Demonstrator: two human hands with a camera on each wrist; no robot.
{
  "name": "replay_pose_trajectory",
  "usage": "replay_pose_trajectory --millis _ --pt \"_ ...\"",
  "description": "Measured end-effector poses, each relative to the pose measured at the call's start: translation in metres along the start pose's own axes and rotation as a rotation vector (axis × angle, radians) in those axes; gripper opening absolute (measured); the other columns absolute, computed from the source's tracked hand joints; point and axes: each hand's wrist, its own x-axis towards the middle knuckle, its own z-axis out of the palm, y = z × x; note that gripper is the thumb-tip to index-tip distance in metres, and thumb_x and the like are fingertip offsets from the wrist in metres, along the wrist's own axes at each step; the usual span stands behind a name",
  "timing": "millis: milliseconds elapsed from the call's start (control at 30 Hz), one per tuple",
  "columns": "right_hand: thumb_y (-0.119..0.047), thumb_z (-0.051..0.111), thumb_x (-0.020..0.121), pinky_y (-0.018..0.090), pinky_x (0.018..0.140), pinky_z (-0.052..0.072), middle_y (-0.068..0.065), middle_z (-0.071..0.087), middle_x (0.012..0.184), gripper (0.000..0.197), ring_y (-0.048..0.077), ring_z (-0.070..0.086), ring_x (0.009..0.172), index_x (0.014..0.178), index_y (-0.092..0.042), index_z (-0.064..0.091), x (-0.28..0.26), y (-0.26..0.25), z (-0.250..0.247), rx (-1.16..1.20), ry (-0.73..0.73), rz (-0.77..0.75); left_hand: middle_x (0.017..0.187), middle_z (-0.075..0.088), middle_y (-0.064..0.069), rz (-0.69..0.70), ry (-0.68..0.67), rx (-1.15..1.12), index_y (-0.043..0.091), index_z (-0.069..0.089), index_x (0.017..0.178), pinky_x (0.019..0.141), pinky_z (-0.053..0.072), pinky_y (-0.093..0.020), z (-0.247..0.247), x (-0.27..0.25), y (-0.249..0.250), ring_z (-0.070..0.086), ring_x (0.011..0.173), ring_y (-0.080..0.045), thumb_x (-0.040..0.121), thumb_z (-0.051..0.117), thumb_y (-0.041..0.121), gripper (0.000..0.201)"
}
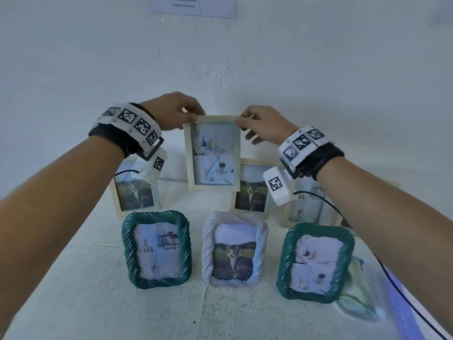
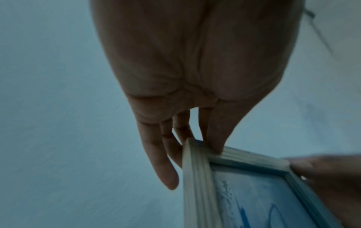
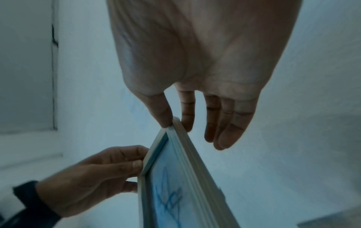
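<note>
A pale wooden picture frame (image 1: 212, 153) with a light still-life print hangs upright in the air in front of the white wall. My left hand (image 1: 180, 113) pinches its top left corner and my right hand (image 1: 255, 123) pinches its top right corner. In the left wrist view the thumb and fingers (image 2: 215, 138) clamp the frame (image 2: 197, 177) at its corner. In the right wrist view the thumb and forefinger (image 3: 164, 114) pinch the frame's (image 3: 175, 169) corner, the other fingers spread behind it, and my left hand (image 3: 109, 169) grips the far corner.
On the white tabletop (image 1: 98, 303) stand two green rope-rimmed frames (image 1: 157, 249) (image 1: 316, 263) and a white one (image 1: 234, 249) with a cat photo. Behind them lean pale wooden frames (image 1: 133, 190) (image 1: 251, 190) (image 1: 308, 204). A clear plastic bag (image 1: 360, 298) lies at the right.
</note>
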Motion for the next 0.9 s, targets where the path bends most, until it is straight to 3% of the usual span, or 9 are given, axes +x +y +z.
replay_pose_trajectory --millis 167,267,400,467,533,600,733,833,900 --pt "-0.041 0.054 0.093 0.041 0.084 0.052 0.008 0.068 0.097 0.035 0.024 0.066 0.089 0.103 -0.008 0.06 -0.085 0.002 -0.014 0.62 0.038 -0.029 0.107 0.064 -0.007 0.116 0.082 -0.235 0.009 0.063 0.115 0.073 0.056 -0.015 -0.019 -0.038 0.075 0.063 0.092 -0.019 0.1 0.048 0.009 0.022" --pt "-0.049 0.047 0.094 0.053 0.1 0.045 0.016 0.064 0.124 0.053 0.036 0.06 0.115 0.128 -0.01 0.057 -0.144 0.025 0.0 0.801 0.006 -0.027 0.104 0.066 -0.009 0.132 0.05 -0.309 0.009 0.065 0.113 0.073 0.057 -0.018 -0.004 -0.065 0.113 0.064 0.092 -0.02 0.099 0.049 0.008 0.021" --pt "-0.065 0.047 0.09 0.059 0.104 0.038 0.012 0.055 0.137 0.065 0.035 0.052 0.126 0.139 -0.022 0.048 -0.226 0.065 0.033 0.867 0.077 0.104 0.093 0.07 -0.003 0.119 -0.031 -0.292 0.011 0.068 0.111 0.073 0.056 -0.02 0.045 -0.097 0.143 0.066 0.083 -0.013 0.098 0.053 0.012 0.02" --pt "-0.056 0.05 0.093 0.06 0.095 0.043 0.024 0.055 0.132 0.057 0.041 0.055 0.117 0.134 -0.017 0.053 -0.265 0.08 0.049 1.005 0.121 0.167 0.09 0.069 0.005 0.084 -0.01 -0.269 0.015 0.068 0.112 0.076 0.056 -0.022 0.083 -0.116 0.151 0.066 0.078 -0.006 0.097 0.056 0.018 0.02" --pt "-0.042 0.047 0.097 0.059 0.099 0.042 0.026 0.057 0.129 0.047 0.04 0.057 0.115 0.129 -0.011 0.058 -0.301 0.087 0.062 1.155 0.151 0.239 0.1 0.068 0.005 0.019 0.073 -0.306 0.02 0.064 0.117 0.084 0.055 -0.032 0.126 -0.141 0.157 0.066 0.086 -0.009 0.095 0.059 0.026 0.024" --pt "-0.034 0.041 0.099 0.056 0.105 0.04 0.019 0.061 0.128 0.043 0.036 0.058 0.118 0.13 -0.01 0.056 -0.331 0.097 0.073 1.235 0.183 0.295 0.107 0.064 0.007 -0.087 0.131 -0.406 0.024 0.057 0.123 0.085 0.056 -0.035 0.166 -0.174 0.168 0.065 0.089 -0.007 0.092 0.062 0.036 0.034" --pt "-0.032 0.036 0.103 0.057 0.103 0.042 0.019 0.062 0.127 0.042 0.037 0.059 0.118 0.132 -0.007 0.054 -0.371 0.113 0.09 1.227 0.192 0.343 0.119 0.058 0.022 -0.196 0.034 -0.602 0.039 0.043 0.133 0.093 0.052 -0.028 0.24 -0.238 0.198 0.059 0.104 0.005 0.076 0.07 0.058 0.066" --pt "-0.037 0.036 0.103 0.054 0.102 0.044 0.018 0.061 0.129 0.043 0.035 0.059 0.118 0.133 -0.011 0.053 -0.389 0.119 0.097 1.178 0.138 0.344 0.145 0.033 0.022 -0.254 -0.008 -0.638 0.037 0.011 0.151 0.106 0.035 -0.024 0.288 -0.259 0.213 0.037 0.129 0.003 0.063 0.075 0.069 0.114" --pt "-0.046 0.035 0.1 0.05 0.104 0.042 0.015 0.061 0.13 0.05 0.032 0.057 0.121 0.134 -0.015 0.055 -0.397 0.118 0.1 1.184 0.04 0.362 0.157 0.022 0.014 -0.279 0.018 -0.729 0.039 -0.003 0.152 0.113 0.029 -0.03 0.308 -0.263 0.221 0.024 0.14 -0.001 0.056 0.077 0.073 0.13"
